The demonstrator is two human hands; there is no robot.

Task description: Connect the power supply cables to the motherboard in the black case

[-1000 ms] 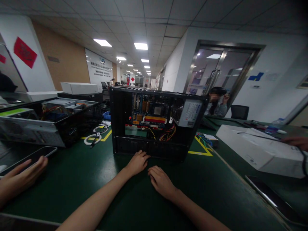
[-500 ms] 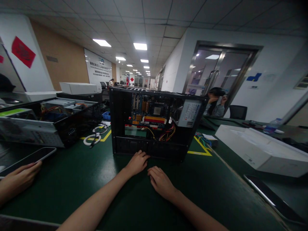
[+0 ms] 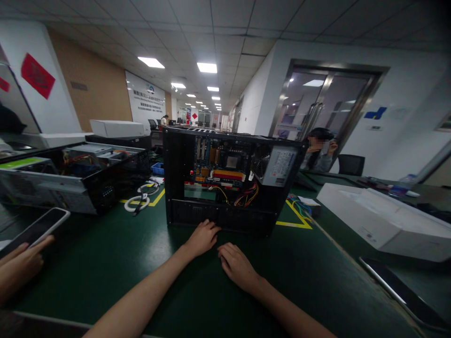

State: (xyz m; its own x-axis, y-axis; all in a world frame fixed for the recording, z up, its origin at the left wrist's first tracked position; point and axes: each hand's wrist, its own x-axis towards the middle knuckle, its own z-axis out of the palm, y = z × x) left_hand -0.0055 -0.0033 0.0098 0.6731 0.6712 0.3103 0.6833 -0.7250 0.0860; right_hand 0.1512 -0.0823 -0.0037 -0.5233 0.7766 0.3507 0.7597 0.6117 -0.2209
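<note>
Scene dimly lit overall. Light supplied by ceiling panels (image 3: 207,68) toward 11 to 12 o'clock, slightly blown out. Pale glare thrown on green tabletop (image 3: 158,249) between 7 and 8 o'clock. Central computer case (image 3: 229,211) sunk in shadow. Door frame (image 3: 364,108) at 2 o'clock tilted by wide-lens distortion; corner beyond darkened. Lettering on wall sign (image 3: 143,99), 10 o'clock, softened.

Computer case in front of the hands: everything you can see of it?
The computer case is black, metal-looking, upright on the green table, near side open. Inside: a circuit board with red and yellow slots, a labelled silver power supply at upper right, coloured cables below. The left hand seems to touch its bottom edge; the right hand is apart.
</note>
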